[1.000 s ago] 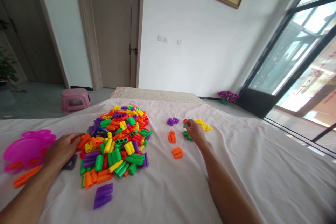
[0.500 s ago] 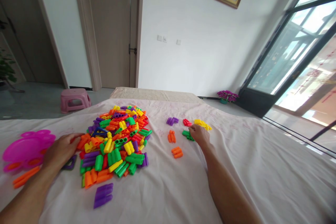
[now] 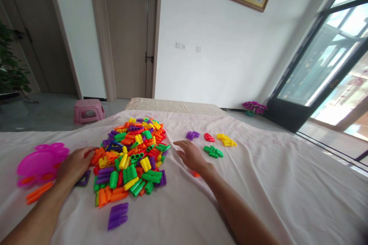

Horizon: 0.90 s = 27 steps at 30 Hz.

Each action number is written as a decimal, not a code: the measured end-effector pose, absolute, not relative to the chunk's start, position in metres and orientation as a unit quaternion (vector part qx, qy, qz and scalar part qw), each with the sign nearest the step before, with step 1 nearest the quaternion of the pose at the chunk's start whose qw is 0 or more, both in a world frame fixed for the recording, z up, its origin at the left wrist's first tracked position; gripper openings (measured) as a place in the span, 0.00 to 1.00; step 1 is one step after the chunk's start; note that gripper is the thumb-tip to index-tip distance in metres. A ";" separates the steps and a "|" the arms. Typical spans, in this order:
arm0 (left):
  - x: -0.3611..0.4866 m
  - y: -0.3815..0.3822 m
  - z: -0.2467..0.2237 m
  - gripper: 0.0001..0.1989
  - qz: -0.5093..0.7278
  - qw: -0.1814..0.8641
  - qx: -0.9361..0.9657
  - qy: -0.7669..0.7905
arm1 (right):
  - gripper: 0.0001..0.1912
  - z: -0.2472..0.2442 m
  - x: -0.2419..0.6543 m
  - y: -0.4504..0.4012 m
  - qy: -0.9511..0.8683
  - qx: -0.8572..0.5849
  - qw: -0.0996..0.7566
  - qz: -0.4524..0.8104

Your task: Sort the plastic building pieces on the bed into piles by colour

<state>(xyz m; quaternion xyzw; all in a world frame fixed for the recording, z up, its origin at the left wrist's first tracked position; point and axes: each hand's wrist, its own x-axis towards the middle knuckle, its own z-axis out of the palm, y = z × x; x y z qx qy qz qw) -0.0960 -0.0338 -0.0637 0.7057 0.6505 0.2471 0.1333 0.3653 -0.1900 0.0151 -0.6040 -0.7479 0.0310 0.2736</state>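
Note:
A heap of colourful plastic pieces point(image 3: 135, 157) lies on the cloth-covered table. My left hand point(image 3: 79, 162) rests at the heap's left edge, its fingers bent against orange pieces; whether it grips one is unclear. To the right of the heap, my right hand point(image 3: 191, 155) hovers over the cloth with fingers apart and nothing in them. Beyond it are small groups of purple pieces point(image 3: 192, 135), red pieces point(image 3: 209, 137), yellow pieces point(image 3: 226, 140) and green pieces point(image 3: 213, 151). An orange piece point(image 3: 196, 174) shows partly beneath my right wrist.
A pink tray point(image 3: 40, 162) lies at the left, near loose orange pieces point(image 3: 39, 192). A dark flat object point(image 3: 84, 179) is beside my left wrist. Purple pieces point(image 3: 118, 215) lie in front of the heap. A pink stool point(image 3: 89, 111) stands beyond the table.
My right hand has moved left from the green pieces toward the heap and opened, now covering the orange pieces. The green group is fully visible. The camera view has shifted slightly.

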 end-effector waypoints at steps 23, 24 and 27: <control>-0.092 -0.038 -0.057 0.26 0.241 0.162 0.692 0.661 | 0.16 0.022 0.387 -0.156 -0.593 -0.666 0.417 0.173; -0.092 -0.038 -0.056 0.26 0.239 0.164 0.693 0.660 | 0.17 0.022 0.405 -0.159 -0.561 -0.681 0.437 0.177; -0.092 -0.038 -0.057 0.26 0.239 0.164 0.693 0.661 | 0.17 0.017 0.460 -0.169 -0.471 -0.734 0.474 0.123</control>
